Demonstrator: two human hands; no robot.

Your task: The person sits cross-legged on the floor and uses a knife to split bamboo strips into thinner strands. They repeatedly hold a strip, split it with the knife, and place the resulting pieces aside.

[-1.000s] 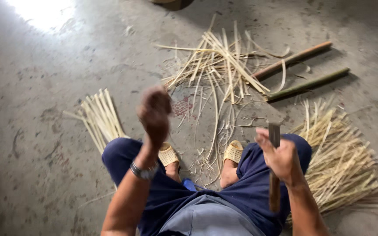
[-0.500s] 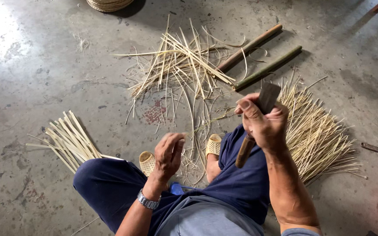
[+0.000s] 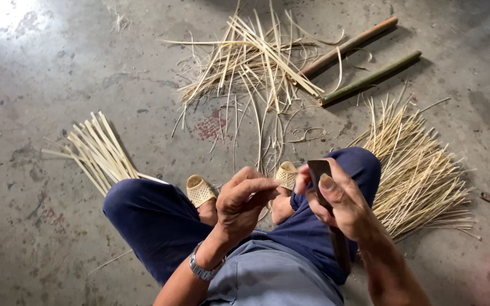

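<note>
A dark, flat-bladed knife [image 3: 320, 173] stands upright in the right hand [image 3: 341, 204], whose fingers are wrapped tight around it with the thumb pressed along the blade's face; its wooden handle [image 3: 340, 249] runs down below the fist toward the person's lap. Just beside the blade, to its left, the left hand [image 3: 245, 198] has its fingers curled and pinched together, the fingertips almost meeting the right hand's; whether a thin strip lies between them cannot be told. A metal wristwatch [image 3: 202, 267] sits on the left wrist. Directly beneath both hands are the person's knees in dark blue trousers [image 3: 154, 218], and just beyond the hands two woven tan slippers [image 3: 199, 190] show on the feet. Out to the right of the knife hand, near the knee, a broad fan of thin pale bamboo splints [image 3: 421, 170] lies on the grey concrete floor [image 3: 58, 73]. Well to the left of the pinching hand lies a smaller neat bundle of wider pale strips [image 3: 100, 150]. Farther ahead of both hands sprawls a loose tangled heap of split bamboo strips [image 3: 250, 62], and beyond it, up to the right, lie two whole bamboo poles, one brown [image 3: 350, 45] and one green [image 3: 370, 77], side by side.
</note>
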